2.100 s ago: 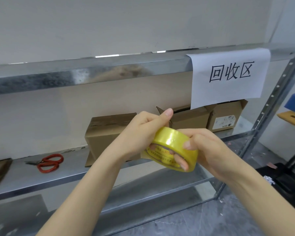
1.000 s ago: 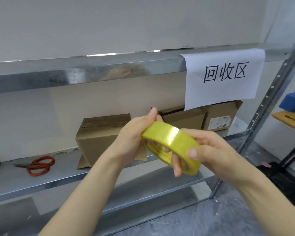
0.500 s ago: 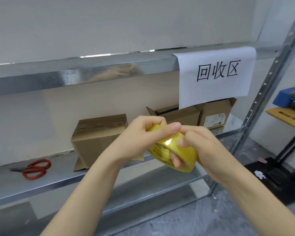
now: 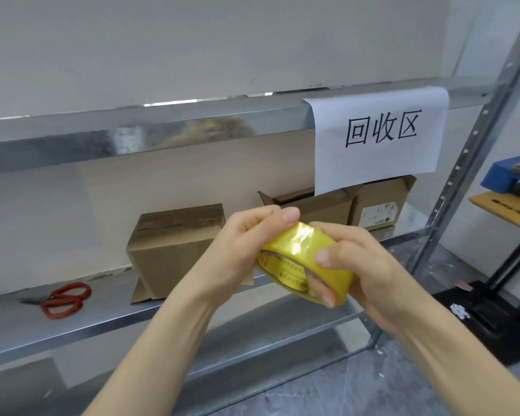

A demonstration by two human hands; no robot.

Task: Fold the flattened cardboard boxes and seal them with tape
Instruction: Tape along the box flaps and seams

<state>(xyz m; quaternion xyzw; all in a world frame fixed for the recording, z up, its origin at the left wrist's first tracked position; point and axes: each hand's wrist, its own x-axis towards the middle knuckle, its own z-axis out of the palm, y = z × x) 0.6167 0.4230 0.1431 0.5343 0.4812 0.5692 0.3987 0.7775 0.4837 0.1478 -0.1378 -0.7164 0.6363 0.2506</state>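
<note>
Both hands gripped the tape roll [image 4: 305, 259]: left hand [image 4: 237, 253] at its upper edge, right hand [image 4: 364, 271] wrapped around. A closed box [image 4: 174, 247] sat on the shelf [image 4: 72, 322] behind.

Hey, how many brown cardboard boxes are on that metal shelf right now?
3: a closed brown cardboard box leftmost, an open-flapped box in the middle, a labelled box far right. The white paper sign may hide more.

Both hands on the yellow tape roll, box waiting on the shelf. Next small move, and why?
Probably pick up the tape's free end with a thumbnail. The left hand and right hand both grip the yellow tape roll, no loose strip shows, and the left thumb rests on its outer face. The box behind is not touched, so a strip must come free first.
</note>
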